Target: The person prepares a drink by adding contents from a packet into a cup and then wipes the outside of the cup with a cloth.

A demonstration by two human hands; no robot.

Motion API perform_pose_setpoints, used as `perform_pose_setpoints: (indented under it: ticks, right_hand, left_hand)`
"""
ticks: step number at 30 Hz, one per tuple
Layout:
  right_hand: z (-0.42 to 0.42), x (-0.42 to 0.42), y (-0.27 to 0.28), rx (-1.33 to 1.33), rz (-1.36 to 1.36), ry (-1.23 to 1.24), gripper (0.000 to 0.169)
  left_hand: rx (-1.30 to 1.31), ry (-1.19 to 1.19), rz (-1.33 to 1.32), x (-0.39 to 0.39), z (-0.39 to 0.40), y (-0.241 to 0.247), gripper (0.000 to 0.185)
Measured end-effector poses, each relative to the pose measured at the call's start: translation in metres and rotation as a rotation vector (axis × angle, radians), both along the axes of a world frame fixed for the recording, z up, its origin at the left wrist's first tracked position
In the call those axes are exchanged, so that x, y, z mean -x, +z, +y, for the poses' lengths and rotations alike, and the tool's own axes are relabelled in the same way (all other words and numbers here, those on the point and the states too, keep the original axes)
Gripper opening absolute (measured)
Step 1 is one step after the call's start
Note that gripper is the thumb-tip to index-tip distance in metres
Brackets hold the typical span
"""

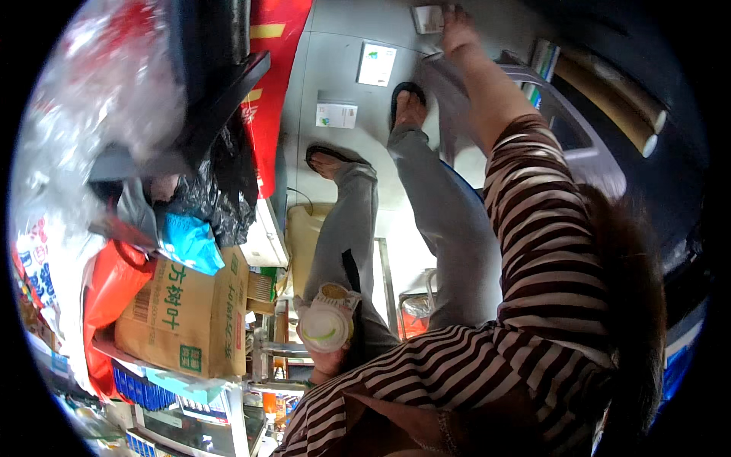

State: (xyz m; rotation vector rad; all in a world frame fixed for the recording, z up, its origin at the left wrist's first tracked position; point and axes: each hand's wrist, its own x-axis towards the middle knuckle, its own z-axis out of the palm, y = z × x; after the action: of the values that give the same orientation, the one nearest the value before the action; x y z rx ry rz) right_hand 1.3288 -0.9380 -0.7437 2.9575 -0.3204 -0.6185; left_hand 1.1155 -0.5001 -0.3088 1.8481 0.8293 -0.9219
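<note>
My left hand (328,360) is in front of my lap, gripping a cup with a white lid (324,328) that has a green mark. A printed card or label (338,296) sticks out beyond the lid. My right arm reaches far forward, and my right hand (461,31) is low over the grey tiled floor, at the edge of a flat white box (427,20). Blur hides whether its fingers grip that box. Closer to my sandalled feet lie another flat white box (377,64) and a third white box (337,115), both bearing print.
A grey plastic piece of furniture (605,154) stands right of my legs, with long rolls (619,108) beyond it. On the left are a cardboard carton (188,320), a black plastic bag (220,194), a blue packet (191,243) and a red banner (280,85).
</note>
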Motion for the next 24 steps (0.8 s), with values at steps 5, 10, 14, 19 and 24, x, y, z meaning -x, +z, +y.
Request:
perform_pose_setpoints:
  ticks: [5,10,14,19,24]
  right_hand:
    - [-0.041,0.003,-0.108,-0.023,0.102,-0.102,0.053]
    - [0.021,-0.022,0.010,-0.019,0.260,-0.297,0.051]
    - [0.064,-0.035,0.053,-0.272,0.136,-0.465,0.084]
    - [0.141,-0.013,0.083,-0.587,0.322,-1.036,0.096]
    - [0.168,0.032,0.010,-0.609,0.103,-1.221,0.095]
  left_hand:
    - [-0.025,0.009,0.099,-0.001,0.010,-0.004,0.093]
    - [-0.033,0.021,0.122,0.000,0.012,-0.002,0.093]
    - [-0.006,0.025,0.117,-0.002,0.014,-0.005,0.093]
    - [0.033,0.015,0.107,-0.006,0.020,-0.012,0.093]
    - [0.030,0.003,0.139,-0.006,0.026,-0.006,0.092]
